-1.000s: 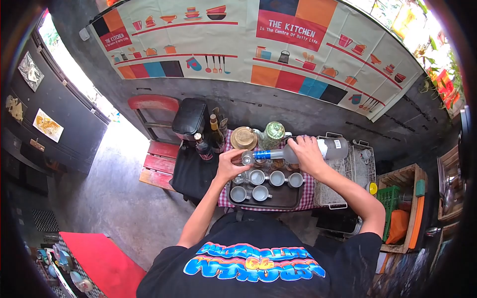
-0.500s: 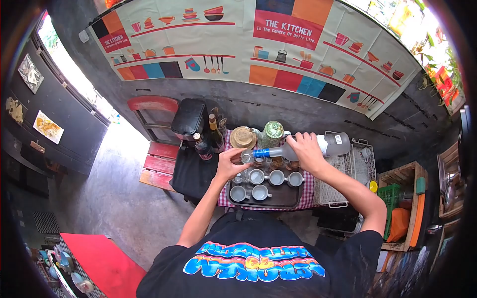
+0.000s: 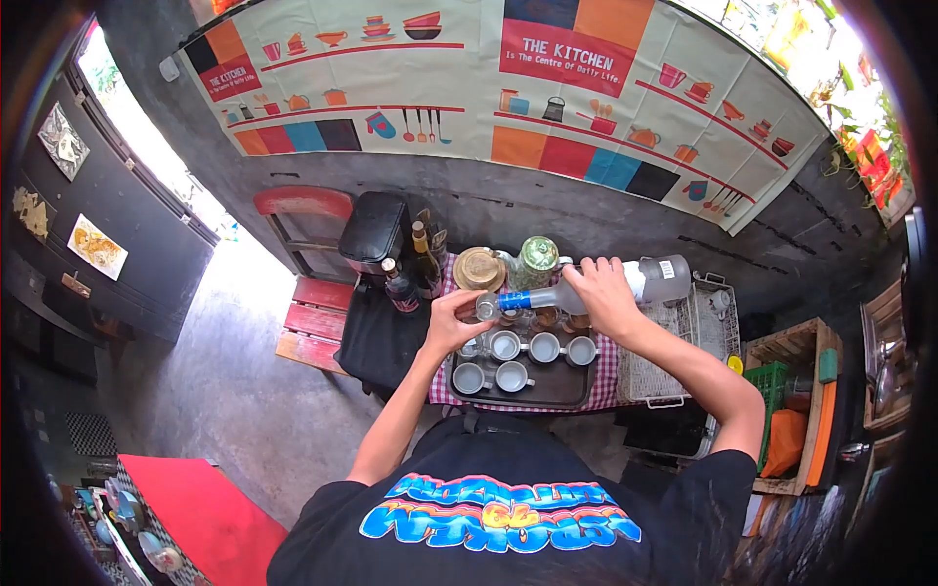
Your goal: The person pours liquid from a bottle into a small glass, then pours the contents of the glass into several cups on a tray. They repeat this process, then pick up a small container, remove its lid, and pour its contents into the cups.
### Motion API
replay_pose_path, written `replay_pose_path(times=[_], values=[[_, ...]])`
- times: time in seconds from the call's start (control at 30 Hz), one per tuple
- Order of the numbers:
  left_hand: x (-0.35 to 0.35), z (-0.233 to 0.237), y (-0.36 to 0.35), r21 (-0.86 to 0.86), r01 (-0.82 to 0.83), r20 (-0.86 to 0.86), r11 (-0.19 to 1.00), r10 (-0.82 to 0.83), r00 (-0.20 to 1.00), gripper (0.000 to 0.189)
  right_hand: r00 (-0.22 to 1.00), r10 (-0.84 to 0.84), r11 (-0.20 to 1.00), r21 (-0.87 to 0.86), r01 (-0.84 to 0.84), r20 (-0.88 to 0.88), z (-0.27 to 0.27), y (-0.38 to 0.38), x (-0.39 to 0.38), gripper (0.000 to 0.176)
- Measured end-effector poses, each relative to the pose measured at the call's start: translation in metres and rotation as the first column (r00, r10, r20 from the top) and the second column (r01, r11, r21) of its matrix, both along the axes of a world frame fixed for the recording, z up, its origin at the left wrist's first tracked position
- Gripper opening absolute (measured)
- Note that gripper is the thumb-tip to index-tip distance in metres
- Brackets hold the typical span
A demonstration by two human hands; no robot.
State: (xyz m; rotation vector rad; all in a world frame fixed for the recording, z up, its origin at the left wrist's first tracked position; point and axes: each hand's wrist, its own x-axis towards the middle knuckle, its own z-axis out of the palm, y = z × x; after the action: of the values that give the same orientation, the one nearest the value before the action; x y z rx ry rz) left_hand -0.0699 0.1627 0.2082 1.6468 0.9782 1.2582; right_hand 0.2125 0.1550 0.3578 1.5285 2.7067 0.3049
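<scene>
My left hand (image 3: 455, 320) is closed round a small clear glass (image 3: 487, 307) above the back left corner of the dark tray (image 3: 557, 393). In my right hand (image 3: 603, 291) is a large clear bottle (image 3: 664, 279) with a blue neck, tilted nearly level, its mouth at the glass's rim. Whether liquid flows is too small to tell. Several white cups (image 3: 544, 348) stand on the tray below my hands. More glasses behind them are partly hidden by the bottle and my hands.
Behind my hands stand a green-lidded glass jar (image 3: 538, 260) and a round woven lid (image 3: 479, 269). Two dark bottles (image 3: 426, 256) stand at the left, near a black appliance (image 3: 374, 230). White wire racks (image 3: 658, 371) lie to the right, beside a wooden crate (image 3: 811, 391).
The bottle in my right hand has shifted very slightly to the right and its base is a little higher. My left hand and the small glass have hardly moved.
</scene>
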Motion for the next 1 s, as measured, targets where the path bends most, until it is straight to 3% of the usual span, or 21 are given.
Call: replay_pose_path(times=[0.8,1.0], values=[[0.004,0.005,-0.009,0.011,0.010,0.044,1.000,-0.010,0.999,0.052,0.986,0.003,0.999,0.037,-0.009,0.168,0.015,-0.002,-0.007,0.060],[0.004,0.007,-0.012,0.008,0.001,0.013,1.000,-0.001,1.000,0.052,0.980,0.003,0.997,0.078,-0.019,0.200,0.014,-0.001,-0.008,0.067]])
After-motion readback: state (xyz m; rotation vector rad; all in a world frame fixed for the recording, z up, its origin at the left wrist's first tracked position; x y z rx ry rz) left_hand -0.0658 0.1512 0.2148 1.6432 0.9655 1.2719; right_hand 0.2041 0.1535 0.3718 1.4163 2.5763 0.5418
